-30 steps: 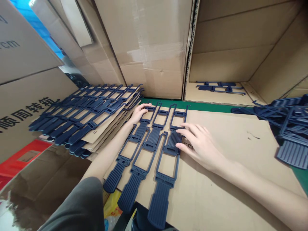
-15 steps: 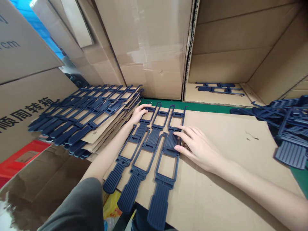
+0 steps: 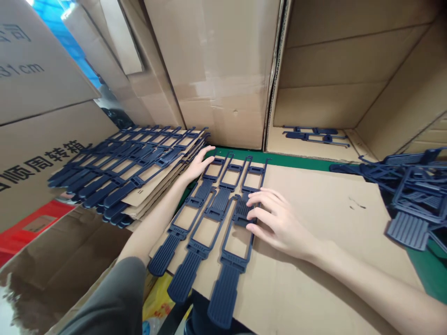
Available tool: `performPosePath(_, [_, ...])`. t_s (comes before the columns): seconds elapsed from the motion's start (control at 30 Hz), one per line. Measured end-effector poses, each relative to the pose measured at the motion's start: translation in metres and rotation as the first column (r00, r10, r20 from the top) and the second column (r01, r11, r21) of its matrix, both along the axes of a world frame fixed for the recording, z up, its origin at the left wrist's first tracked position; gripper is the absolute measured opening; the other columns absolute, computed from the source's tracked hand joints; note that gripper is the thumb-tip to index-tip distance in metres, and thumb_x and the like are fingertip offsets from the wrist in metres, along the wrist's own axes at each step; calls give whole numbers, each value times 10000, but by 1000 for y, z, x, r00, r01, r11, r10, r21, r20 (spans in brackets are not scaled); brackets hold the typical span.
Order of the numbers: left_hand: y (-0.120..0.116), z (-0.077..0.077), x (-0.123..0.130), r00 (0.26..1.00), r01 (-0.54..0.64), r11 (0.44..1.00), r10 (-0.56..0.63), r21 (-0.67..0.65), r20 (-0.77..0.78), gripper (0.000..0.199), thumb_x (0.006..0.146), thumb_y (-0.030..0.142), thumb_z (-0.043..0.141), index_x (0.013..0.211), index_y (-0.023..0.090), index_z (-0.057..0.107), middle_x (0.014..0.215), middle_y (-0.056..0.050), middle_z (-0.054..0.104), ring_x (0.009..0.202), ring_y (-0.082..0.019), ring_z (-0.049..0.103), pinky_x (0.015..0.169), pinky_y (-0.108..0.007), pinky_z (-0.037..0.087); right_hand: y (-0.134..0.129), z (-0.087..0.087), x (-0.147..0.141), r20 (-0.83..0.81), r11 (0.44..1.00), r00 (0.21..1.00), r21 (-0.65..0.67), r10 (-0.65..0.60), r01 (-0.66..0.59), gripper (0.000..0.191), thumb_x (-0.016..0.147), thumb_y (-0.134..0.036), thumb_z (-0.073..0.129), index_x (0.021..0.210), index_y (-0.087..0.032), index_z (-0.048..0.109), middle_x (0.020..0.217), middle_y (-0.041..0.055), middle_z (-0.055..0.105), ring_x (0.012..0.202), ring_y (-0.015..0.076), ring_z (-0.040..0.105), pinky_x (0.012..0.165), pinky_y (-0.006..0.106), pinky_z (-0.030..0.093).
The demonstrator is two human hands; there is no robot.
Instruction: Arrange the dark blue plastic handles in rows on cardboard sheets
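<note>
Dark blue plastic frames with ribbed paddle ends and small hooks lie in two overlapping rows on a flat cardboard sheet (image 3: 300, 288). My right hand (image 3: 279, 223) rests its spread fingers on the ribbed middle of the rightmost near frame (image 3: 228, 260), where it overlaps a far frame (image 3: 253, 174). At the sheet's far left edge, my left hand (image 3: 198, 165) has its fingers stretched out beside the far-left frame (image 3: 214, 168). Whether its fingertips touch that frame is hard to see. The middle near frame (image 3: 195, 253) and the left near frame (image 3: 170, 249) lie flat between my arms.
Left stands a stack of cardboard sheets (image 3: 141, 197) layered with similar frames (image 3: 122, 186). At right is a tangled heap of frames (image 3: 419, 186) on the green table (image 3: 424, 267). An opened carton (image 3: 331, 100) behind holds a few frames (image 3: 314, 136). Tall cartons (image 3: 223, 83) block the back.
My right hand has slid slightly toward me along the rightmost frames. My left hand has shifted a little left, off the far-left frame's edge. The view has tilted slightly.
</note>
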State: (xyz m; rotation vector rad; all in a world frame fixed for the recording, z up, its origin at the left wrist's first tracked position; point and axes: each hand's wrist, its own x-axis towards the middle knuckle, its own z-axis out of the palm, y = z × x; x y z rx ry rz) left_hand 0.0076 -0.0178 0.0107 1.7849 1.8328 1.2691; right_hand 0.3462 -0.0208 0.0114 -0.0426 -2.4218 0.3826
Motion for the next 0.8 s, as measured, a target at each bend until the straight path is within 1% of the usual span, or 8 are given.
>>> performPosePath(0.07, [-3,16,5,986,19,1000,-21,-13,-166,484,870,430,502,1303,214,497,1465,-78,401,1397,-248,281,1164,-422,162,1,2,0,-45,999,999,-32,-31,29,88,902,-235,530,859,-188,591,976,76,612,999,193,540,948,408,407])
performPosePath(0.17, [-7,43,26,879,56,998,-66,-34,-471,569,891,474,486,1376,183,426,1526,-129,281,1437,-296,157,1159,-483,126,6,4,1,-80,991,992,-101,-101,92,98,909,-221,512,853,-199,590,933,61,629,906,177,554,871,380,422])
performPosePath(0.23, [-12,57,50,809,111,993,-112,-36,-577,623,890,486,494,1407,152,393,1537,-154,244,1446,-322,94,1157,-507,100,10,5,2,-101,982,985,-145,-140,125,120,917,-219,495,848,-205,593,925,55,641,886,171,568,845,368,421])
performPosePath(0.3, [-21,62,80,764,192,977,-204,-86,-612,618,909,491,462,1439,192,354,1553,-125,218,1449,-317,92,1157,-511,104,13,6,2,-127,974,978,-175,-167,144,142,922,-215,481,841,-208,598,916,50,653,871,167,583,837,364,420])
performPosePath(0.4, [-40,54,120,683,288,906,-421,-309,-597,659,888,552,484,1464,281,313,1564,-70,206,1446,-316,119,1163,-508,99,14,7,3,-142,971,974,-187,-176,148,151,922,-215,478,837,-208,602,913,48,661,865,169,592,828,362,418])
performPosePath(0.47, [-52,43,136,658,289,859,-499,-423,-564,726,865,611,485,1484,314,250,1570,-56,178,1446,-327,107,1154,-533,104,14,8,4,-141,972,976,-188,-168,140,149,921,-215,481,829,-207,598,918,48,662,872,171,589,820,356,414])
performPosePath(0.63, [-64,26,139,663,234,868,-473,-439,-581,749,871,655,426,1499,342,161,1581,-37,63,1451,-318,-22,1137,-585,34,14,11,6,-109,975,983,-186,-147,125,159,924,-212,478,814,-199,592,896,38,659,835,163,569,775,335,395])
performPosePath(0.8, [-63,24,134,660,248,870,-473,-425,-583,729,878,636,437,1494,341,185,1577,-34,93,1454,-305,7,1148,-563,49,13,11,6,-79,976,988,-182,-132,116,178,933,-220,468,810,-198,596,888,41,658,838,169,557,770,336,385])
